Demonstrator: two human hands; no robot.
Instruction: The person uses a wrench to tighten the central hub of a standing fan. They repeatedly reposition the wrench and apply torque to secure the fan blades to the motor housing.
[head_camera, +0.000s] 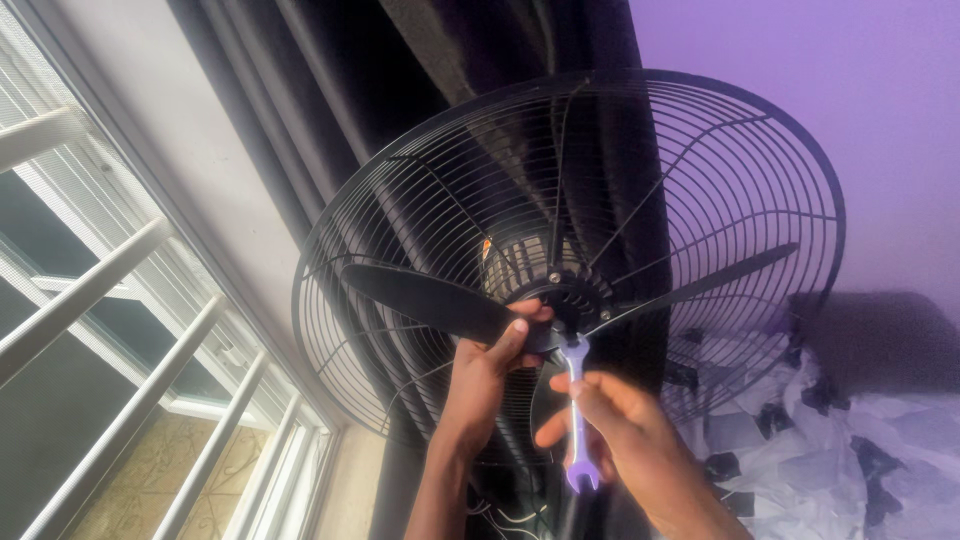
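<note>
A black fan with its round wire rear guard fills the middle of the view, front guard off. Three black blades spread from the hub. My left hand grips the root of the left blade just beside the hub. My right hand holds a small silver double-ended spanner upright, its upper jaw set at the hub's underside. The lower jaw sticks out below my fingers.
A window with white bars runs down the left. Dark curtains hang behind the fan. A purple wall is at the right, with crumpled white and black wrapping below it.
</note>
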